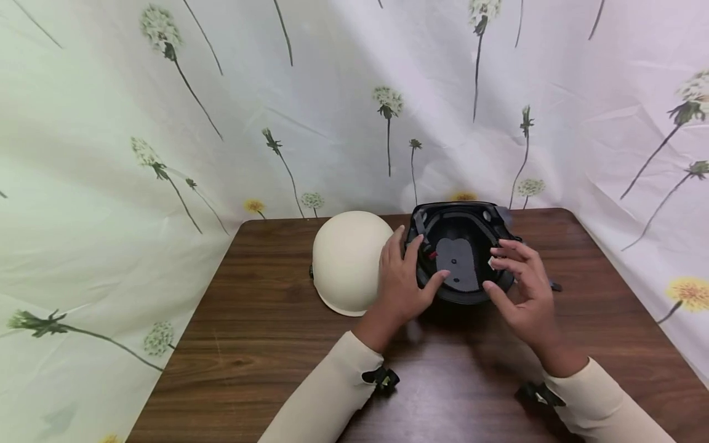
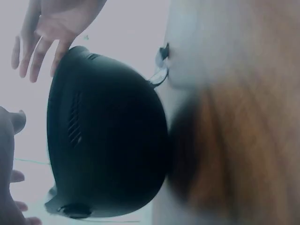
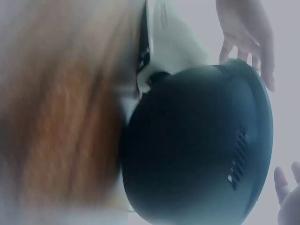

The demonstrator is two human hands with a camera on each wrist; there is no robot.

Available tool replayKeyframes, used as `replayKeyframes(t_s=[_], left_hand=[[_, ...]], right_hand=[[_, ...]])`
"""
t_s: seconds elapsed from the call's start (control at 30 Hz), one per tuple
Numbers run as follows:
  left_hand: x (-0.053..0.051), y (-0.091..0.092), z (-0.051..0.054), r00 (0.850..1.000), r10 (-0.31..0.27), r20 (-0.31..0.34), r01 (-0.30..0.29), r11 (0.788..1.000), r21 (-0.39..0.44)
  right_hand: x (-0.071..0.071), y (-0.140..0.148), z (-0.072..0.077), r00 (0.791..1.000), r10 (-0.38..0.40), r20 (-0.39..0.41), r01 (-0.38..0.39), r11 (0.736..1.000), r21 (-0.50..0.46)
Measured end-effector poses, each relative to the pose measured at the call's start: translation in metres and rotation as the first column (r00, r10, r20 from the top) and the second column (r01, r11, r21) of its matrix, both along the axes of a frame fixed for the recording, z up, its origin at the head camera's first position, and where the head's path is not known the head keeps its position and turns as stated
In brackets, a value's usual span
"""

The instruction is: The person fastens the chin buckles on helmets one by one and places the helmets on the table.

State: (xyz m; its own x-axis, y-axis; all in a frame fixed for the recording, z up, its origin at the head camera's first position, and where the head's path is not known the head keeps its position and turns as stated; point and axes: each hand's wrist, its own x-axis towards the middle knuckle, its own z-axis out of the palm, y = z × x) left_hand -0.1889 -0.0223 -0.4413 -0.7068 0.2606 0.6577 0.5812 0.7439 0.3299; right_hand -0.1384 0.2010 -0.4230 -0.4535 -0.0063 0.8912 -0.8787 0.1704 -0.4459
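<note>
Head view: black helmet (image 1: 462, 231) lying hollow side up

Left of the left fingers, a cream helmet (image 1: 346, 264) sits dome up on the bench (image 1: 249, 369); the left forearm should probably avoid nudging it. The left hand (image 1: 401, 277) has its fingers spread, gripping nothing, at the black helmet's left rim; I cannot tell whether they touch it. A red clip (image 1: 432, 254) lies between the left index fingertip and thumb. Between both sets of fingers lies the black helmet, its grey pad (image 1: 455, 271) showing. Its rounded crown will likely rock, so steadying both sides of the rim evenly seems best. The right hand (image 1: 528, 295) has loosely bent fingers, apart from the thumb, with no visible grip; something white by their tips is too small to identify. Just right of them, a dark strap end (image 1: 556, 287) probably needs keeping free of snags.
</note>
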Motion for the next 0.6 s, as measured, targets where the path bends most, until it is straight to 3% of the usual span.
replayKeyframes(t_s=[0.13,0.27,0.47,0.6], left_hand=[[-0.007,-0.006,0.014,0.998,-0.029,0.049,0.032,0.998,-0.061],[-0.016,-0.007,0.028,0.995,-0.040,0.088,0.056,0.982,-0.182],[-0.033,-0.006,0.046,0.987,-0.067,0.143,0.116,0.922,-0.369],[-0.043,-0.007,0.054,0.985,-0.080,0.156,0.143,0.881,-0.451]], right_hand=[[-0.001,0.007,0.007,0.999,-0.041,0.015,0.041,0.999,-0.033],[-0.003,0.017,0.014,0.995,-0.091,0.045,0.092,0.996,-0.008],[-0.020,0.046,0.009,0.982,-0.166,0.091,0.162,0.985,0.056],[-0.036,0.068,-0.004,0.950,-0.247,0.193,0.228,0.967,0.112]])
